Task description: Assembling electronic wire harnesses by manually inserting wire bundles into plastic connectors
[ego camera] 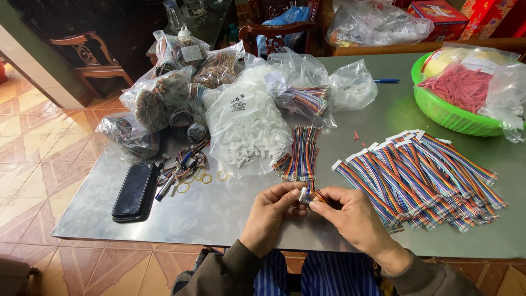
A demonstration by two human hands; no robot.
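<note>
Pinching a small white plug (303,193) between thumb and forefinger, the left hand (269,215) has its grip closed on the piece, just above the near edge of the grey tabletop (230,208). The right hand (355,219) meets it from the other side, its grip closed on the short striped wire strip (316,195) that runs into the plug, so the 2 hands touch at the fingertips. Just beyond the grip lies a loose bundle of striped wires (300,153). To the right of the grip, a fanned row of finished striped cables (422,175) with white ends covers the tabletop, and further off sits a green basket (449,112) with bagged red pieces. Beyond and left of the grip stands a clear bag of white plugs (246,129) among other bags, with yellow rubber bands (192,180) and a black phone (133,191) well to the left.
</note>
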